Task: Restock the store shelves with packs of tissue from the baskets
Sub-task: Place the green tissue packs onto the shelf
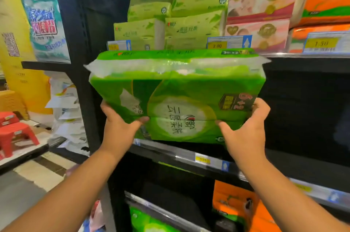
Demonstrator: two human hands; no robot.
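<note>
- I see the pack (178,97) just in front of the shelf (186,156), above its rail, long axis running along the rail.
- Left hand (118,127) and right hand (246,129) grip its lower corners, thumbs pressed on its face.
- Both hands are equally near the shelf; I'd push straight in.

"2.00" tag (217,45), "1.50" tag (323,43)

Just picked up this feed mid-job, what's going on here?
A person holds a large green tissue multipack with both hands, left hand at its lower left corner, right hand at its lower right. It is at the mouth of the dark middle shelf, below the light-green tissue packs.
</note>
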